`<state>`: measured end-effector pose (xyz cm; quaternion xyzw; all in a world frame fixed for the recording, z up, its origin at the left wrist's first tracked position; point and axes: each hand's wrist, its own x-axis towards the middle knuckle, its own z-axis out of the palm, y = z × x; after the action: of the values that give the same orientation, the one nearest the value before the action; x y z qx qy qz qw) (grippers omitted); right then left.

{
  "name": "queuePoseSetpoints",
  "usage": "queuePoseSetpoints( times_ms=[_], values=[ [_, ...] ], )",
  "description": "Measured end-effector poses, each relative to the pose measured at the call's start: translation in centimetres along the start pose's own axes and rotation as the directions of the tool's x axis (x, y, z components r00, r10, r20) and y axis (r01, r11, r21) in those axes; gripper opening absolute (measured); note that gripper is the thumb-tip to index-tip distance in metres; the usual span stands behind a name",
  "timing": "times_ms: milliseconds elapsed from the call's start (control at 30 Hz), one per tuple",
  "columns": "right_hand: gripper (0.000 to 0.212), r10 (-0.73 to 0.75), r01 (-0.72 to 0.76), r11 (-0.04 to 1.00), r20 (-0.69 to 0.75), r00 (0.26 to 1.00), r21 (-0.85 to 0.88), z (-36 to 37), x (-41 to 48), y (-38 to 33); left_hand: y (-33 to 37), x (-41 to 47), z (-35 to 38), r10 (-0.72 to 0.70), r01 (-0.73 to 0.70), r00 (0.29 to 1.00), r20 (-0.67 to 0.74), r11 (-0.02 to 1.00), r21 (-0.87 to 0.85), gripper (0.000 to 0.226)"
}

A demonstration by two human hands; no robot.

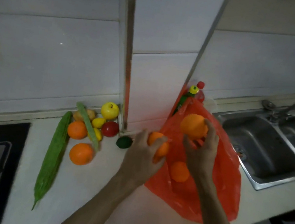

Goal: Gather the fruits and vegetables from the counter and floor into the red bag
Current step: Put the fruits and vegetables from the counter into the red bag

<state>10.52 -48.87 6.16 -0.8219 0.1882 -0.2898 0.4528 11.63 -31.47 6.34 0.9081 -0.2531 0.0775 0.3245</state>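
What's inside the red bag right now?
One orange lies in the red bag. The right hand and bag folds cover the rest, so more cannot be ruled out.

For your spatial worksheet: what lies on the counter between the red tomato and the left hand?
In the head view, one dark green lime sits between tomato and left hand.

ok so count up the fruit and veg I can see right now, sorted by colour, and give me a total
Orange: 5, one in the left hand, one in the right hand, one on the red bag, two on the counter
Yellow: 3, an apple and two lemons
Green: 3, two long gourds and a lime
Red: 1, a tomato
Brown: 1, a potato
Total: 13
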Motion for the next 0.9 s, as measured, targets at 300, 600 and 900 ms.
queuePoseSetpoints(
  times_ms=[300,600,900],
  values=[
    [0.067,0.196,-0.091,0.947,0.33,0.923,-0.309,-2.2,5.2,8.5,3.1,4.1,10.4,0.079,-0.103,0.905,0.419,0.994,0.037,0.049],
    [0.066,0.427,-0.13,0.838,0.489,0.76,-0.53,-0.6,6.7,11.2,0.8,6.7,12.7,0.004,-0.076,0.846,0.534,0.991,0.113,0.054],
    [0.072,0.38,-0.052,0.833,0.501,0.777,-0.551,-0.2,6.7,10.9,2.1,5.9,11.9,0.007,-0.02,0.887,0.462,0.999,0.024,0.06]
  ],
)
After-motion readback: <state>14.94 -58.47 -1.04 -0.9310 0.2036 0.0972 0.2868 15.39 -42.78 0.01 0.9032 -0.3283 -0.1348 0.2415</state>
